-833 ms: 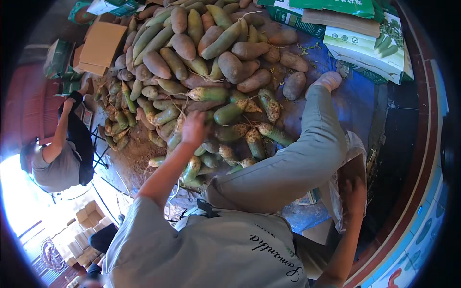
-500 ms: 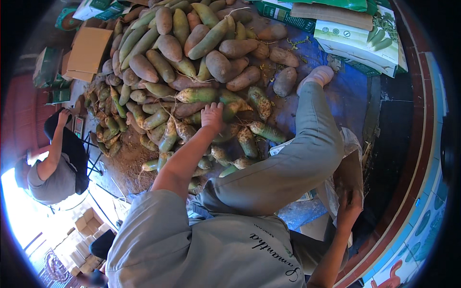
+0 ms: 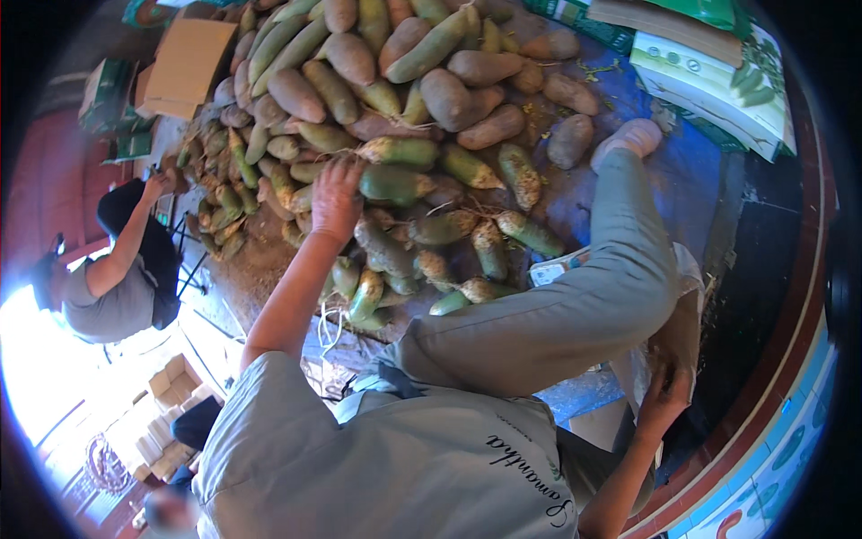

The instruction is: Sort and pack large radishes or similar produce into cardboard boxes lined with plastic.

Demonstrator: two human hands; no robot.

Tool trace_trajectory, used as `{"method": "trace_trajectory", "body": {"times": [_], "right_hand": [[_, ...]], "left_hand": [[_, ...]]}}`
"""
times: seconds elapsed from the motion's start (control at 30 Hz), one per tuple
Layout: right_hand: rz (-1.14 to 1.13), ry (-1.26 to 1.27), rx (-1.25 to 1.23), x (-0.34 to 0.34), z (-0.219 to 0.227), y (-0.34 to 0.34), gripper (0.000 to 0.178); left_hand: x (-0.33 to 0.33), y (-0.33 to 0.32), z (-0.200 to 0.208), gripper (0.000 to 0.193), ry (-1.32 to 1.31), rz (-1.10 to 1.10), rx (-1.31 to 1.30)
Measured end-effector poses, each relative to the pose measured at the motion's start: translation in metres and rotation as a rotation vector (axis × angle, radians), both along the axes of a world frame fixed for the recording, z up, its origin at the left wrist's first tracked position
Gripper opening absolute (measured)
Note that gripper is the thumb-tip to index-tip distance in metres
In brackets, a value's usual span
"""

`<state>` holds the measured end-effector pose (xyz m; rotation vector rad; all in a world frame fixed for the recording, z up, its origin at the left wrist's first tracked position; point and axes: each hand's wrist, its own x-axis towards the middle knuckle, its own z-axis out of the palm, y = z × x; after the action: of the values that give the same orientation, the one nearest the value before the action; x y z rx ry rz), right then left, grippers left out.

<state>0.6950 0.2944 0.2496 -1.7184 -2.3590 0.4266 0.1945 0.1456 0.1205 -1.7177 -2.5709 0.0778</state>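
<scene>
A large heap of green radishes, many coated with brown soil, spreads over the floor in front of me. My left hand reaches into its near part, palm down, fingers stretched out and lying on the radishes beside a big green one. No radish is lifted in it. At my right side my right hand is closed at the edge of a brown box lined with clear plastic. My leg and arm hide much of that box, and its contents cannot be seen.
A blue sheet lies under the heap. Green-and-white cartons stand at the far right, a brown carton at the far left. Another person sits at the left. My bent leg crosses the right side.
My left hand has moved left across the heap, and the radishes under and beside it lie differently. The view has shifted slightly. My right hand stays at the box.
</scene>
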Motion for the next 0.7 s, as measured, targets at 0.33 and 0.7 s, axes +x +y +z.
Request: {"method": "trace_trajectory", "body": {"times": [0.33, 0.7], "right_hand": [[0.028, -0.054, 0.222, 0.029, -0.004, -0.014, 0.021], [0.064, -0.085, 0.213, 0.008, 0.012, -0.023, 0.021]], "left_hand": [[-0.05, -0.243, -0.061, 0.036, -0.348, 0.95, 0.034], [0.014, -0.283, -0.109, 0.063, -0.513, 1.063, -0.319]]}}
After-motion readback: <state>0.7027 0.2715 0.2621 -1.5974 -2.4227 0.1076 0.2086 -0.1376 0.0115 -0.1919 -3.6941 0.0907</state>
